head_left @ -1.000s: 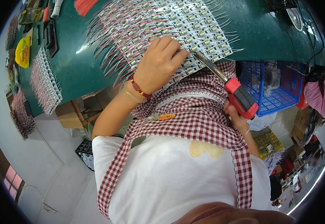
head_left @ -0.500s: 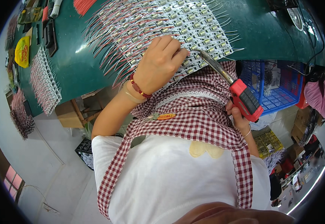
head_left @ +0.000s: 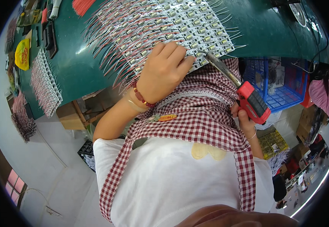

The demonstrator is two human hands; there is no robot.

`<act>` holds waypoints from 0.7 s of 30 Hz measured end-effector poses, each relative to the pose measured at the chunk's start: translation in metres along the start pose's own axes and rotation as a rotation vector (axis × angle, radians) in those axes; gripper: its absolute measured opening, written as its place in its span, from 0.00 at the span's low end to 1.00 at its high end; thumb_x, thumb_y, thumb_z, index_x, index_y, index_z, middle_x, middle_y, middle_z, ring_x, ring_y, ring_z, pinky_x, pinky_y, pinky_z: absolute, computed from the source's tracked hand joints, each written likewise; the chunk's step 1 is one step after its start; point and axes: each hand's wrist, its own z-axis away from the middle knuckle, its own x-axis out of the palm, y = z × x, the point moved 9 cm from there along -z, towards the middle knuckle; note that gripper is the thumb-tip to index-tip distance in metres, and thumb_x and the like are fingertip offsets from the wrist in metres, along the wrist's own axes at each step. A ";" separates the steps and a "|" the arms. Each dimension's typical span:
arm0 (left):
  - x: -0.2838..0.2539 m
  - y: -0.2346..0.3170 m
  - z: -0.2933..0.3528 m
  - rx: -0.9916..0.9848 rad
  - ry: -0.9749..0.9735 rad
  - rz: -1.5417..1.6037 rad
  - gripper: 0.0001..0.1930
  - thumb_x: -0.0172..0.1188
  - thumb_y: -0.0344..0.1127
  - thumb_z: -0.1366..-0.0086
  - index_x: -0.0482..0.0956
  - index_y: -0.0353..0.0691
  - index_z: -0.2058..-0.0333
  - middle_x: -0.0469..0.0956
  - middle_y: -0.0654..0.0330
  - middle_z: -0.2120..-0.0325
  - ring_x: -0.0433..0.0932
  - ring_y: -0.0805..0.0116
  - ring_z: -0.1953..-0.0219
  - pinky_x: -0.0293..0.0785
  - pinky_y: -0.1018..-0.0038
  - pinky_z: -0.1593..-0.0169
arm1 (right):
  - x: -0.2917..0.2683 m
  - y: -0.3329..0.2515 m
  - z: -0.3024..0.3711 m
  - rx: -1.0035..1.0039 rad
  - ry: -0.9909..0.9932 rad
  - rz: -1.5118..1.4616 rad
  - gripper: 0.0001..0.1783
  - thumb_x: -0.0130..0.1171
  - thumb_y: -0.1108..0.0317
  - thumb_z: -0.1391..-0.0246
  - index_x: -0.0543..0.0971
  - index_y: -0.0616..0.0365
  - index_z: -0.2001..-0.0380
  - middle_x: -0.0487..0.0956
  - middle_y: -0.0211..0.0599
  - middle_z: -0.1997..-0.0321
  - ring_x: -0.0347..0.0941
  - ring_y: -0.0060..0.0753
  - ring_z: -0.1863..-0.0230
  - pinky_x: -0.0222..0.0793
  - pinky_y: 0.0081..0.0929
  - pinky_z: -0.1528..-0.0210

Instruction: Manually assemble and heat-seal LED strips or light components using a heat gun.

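Note:
A white sheet of small circuit boards (head_left: 194, 28) lies at the near edge of the table, with rows of red and white wires fanning off its left side and short white wires on its right. My left hand (head_left: 164, 70), a red bead bracelet at its wrist, rests over the sheet's near edge. Its fingers are curled together; whatever they pinch is hidden beneath them. In my right hand (head_left: 244, 118) is a soldering iron (head_left: 253, 103) with a red and black grip. Its metal shaft points up and left, the tip at the boards just right of my left fingers.
On the green table (head_left: 71, 56) to the left lie a smaller wired board sheet (head_left: 45, 81), a yellow packet (head_left: 22, 53) and black-handled tools (head_left: 51, 38). A bundle of red wires (head_left: 82, 6) is at the far side. Below the right edge stands a blue crate (head_left: 285, 100).
My left hand has shifted slightly nearer and to the right. The soldering iron has moved a little right, its tip still at the boards' near edge.

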 end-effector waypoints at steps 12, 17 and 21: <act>0.012 -0.005 0.005 -0.021 0.015 0.059 0.12 0.61 0.24 0.55 0.81 0.41 0.67 0.65 0.63 0.77 0.67 0.65 0.71 0.64 0.70 0.65 | -0.003 0.007 0.003 -0.051 -0.010 0.126 0.13 0.63 0.60 0.50 0.79 0.61 0.71 0.78 0.35 0.73 0.74 0.31 0.74 0.68 0.26 0.71; 0.013 -0.005 0.005 -0.024 -0.006 0.054 0.12 0.61 0.24 0.54 0.81 0.41 0.67 0.65 0.63 0.77 0.68 0.65 0.71 0.64 0.69 0.65 | -0.005 0.006 0.008 -0.097 0.013 0.327 0.14 0.63 0.60 0.50 0.79 0.61 0.70 0.78 0.36 0.72 0.74 0.33 0.74 0.68 0.28 0.71; 0.012 -0.004 0.004 -0.007 -0.004 0.019 0.11 0.61 0.25 0.53 0.81 0.42 0.68 0.66 0.63 0.76 0.69 0.65 0.69 0.65 0.69 0.64 | -0.004 0.010 0.010 -0.014 -0.022 0.135 0.14 0.63 0.60 0.51 0.79 0.61 0.69 0.77 0.37 0.73 0.73 0.35 0.74 0.68 0.29 0.72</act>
